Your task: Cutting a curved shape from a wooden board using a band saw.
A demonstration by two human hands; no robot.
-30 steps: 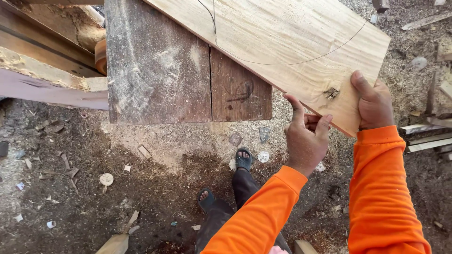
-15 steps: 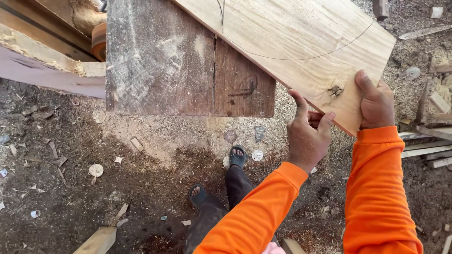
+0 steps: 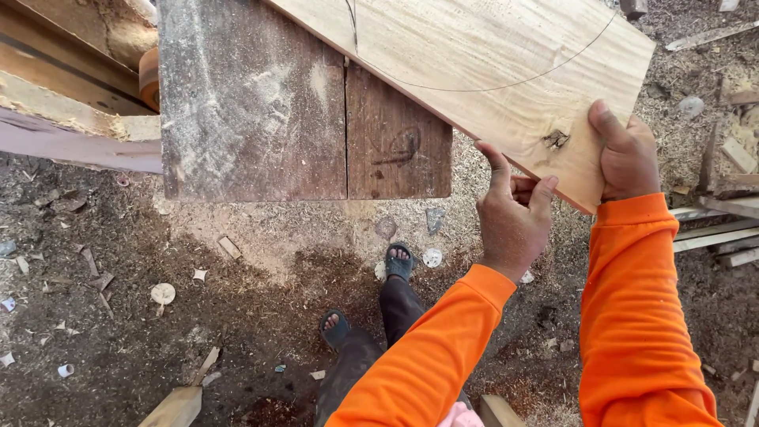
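A pale wooden board (image 3: 490, 63) with a curved pencil line and a dark knot lies tilted across a worn, dusty work table (image 3: 253, 119). My left hand (image 3: 514, 217) grips the board's near edge from below, fingers curled up onto it. My right hand (image 3: 628, 154) holds the board's near corner, thumb on top beside the knot. Both arms wear orange sleeves. The board overhangs the table toward me.
Sawdust and wood scraps cover the dirt ground. My sandalled feet (image 3: 399, 261) stand below the table. Offcut strips (image 3: 719, 229) pile at the right. A timber beam (image 3: 63, 119) runs along the left. A small round wooden disc (image 3: 163, 293) lies on the ground.
The view has shifted slightly; the board and both hands sit a little more to the right and lower in frame. My grip on the board is unchanged.
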